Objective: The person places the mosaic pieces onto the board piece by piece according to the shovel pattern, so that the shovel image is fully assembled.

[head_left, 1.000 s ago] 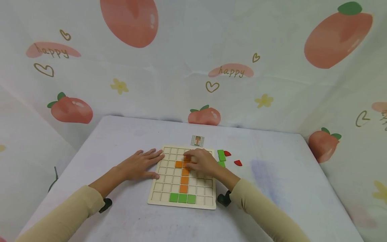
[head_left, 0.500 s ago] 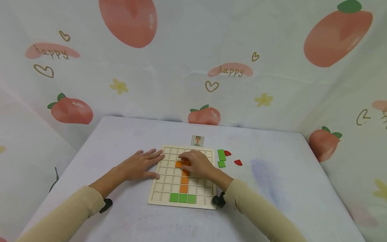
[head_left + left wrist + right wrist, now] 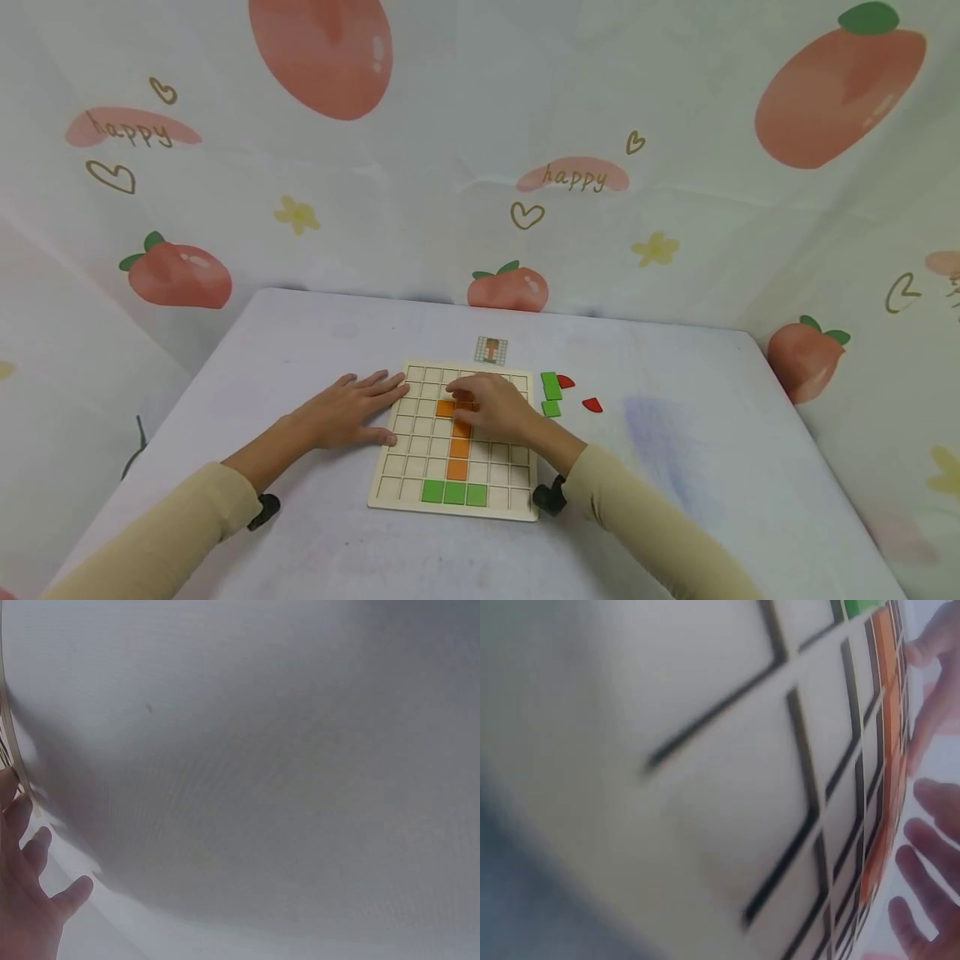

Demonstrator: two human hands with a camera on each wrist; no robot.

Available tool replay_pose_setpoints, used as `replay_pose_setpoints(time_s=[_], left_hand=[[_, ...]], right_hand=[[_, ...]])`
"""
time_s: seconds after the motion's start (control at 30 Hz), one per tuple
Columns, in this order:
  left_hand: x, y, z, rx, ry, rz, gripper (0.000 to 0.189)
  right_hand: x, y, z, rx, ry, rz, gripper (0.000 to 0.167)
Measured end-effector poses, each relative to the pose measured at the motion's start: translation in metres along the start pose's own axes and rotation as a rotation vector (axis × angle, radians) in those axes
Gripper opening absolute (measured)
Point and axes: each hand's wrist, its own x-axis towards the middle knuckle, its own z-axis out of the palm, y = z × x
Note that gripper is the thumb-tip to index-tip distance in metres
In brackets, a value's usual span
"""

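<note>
A pale gridded board (image 3: 390, 492) lies on the table, with an upright line of orange tiles (image 3: 458, 448) and a row of green tiles (image 3: 454, 492) along its near edge. My left hand (image 3: 345, 412) lies flat with spread fingers at the board's left edge. Over the upper orange tiles is my right hand (image 3: 491, 406), its thumb and fingers bent down at them and partly covering them. Whether those fingertips pinch a tile I cannot tell. One more orange tile (image 3: 445, 408) shows left of them. In the right wrist view the fingers (image 3: 922, 836) hang beside the orange line.
A small pattern card (image 3: 491, 350) lies behind the board. To the board's right are loose green tiles (image 3: 551, 386) and red quarter-round pieces (image 3: 592, 405). A white cloth covers the table (image 3: 675, 467), and a printed curtain (image 3: 420, 208) hangs behind it.
My right hand has shifted left across the upper orange tiles, then slightly back right, uncovering the lower loose green tile. My left hand has stayed at the board's left edge.
</note>
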Motion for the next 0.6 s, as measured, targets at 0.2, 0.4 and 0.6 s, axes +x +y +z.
replay_pose_setpoints(time_s=[0.2,0.4,0.6], left_hand=[[0.000,0.000,0.000,-0.005,-0.007,-0.008,0.087],[0.000,0.000,0.000,0.000,0.001,-0.002,0.087],[-0.001,0.001,0.000,-0.002,-0.002,-0.007,0.087]], right_hand=[[-0.018,0.018,-0.016,0.079,0.027,0.052,0.038],[-0.045,0.042,-0.029,0.067,0.072,0.081,0.039],[-0.073,0.063,-0.038,0.009,0.117,0.096,0.041]])
